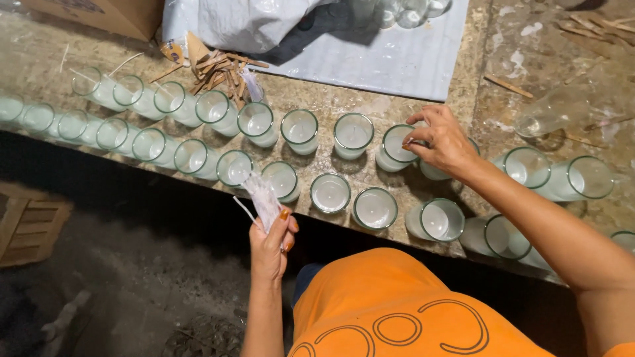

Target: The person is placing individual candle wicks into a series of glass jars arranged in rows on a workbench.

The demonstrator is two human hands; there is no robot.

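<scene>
Two rows of clear glass jars filled with pale wax [352, 134] line the front of a stone worktop [503, 59]. My left hand [271, 248] is held off the table's front edge, shut on a bundle of thin white wicks [262, 198]. My right hand [440, 140] reaches over the back row, fingertips pinched together above a jar [397, 147]; what they pinch is too small to make out. Another filled jar [376, 209] stands in the front row just below that hand.
A pile of short wooden sticks [221, 69] lies behind the jars. A white plastic bag [245, 23] rests on a grey sheet [390, 56] at the back. An empty glass [549, 116] lies on its side at right. A cardboard box [106, 13] and a wooden crate [30, 225] sit at left.
</scene>
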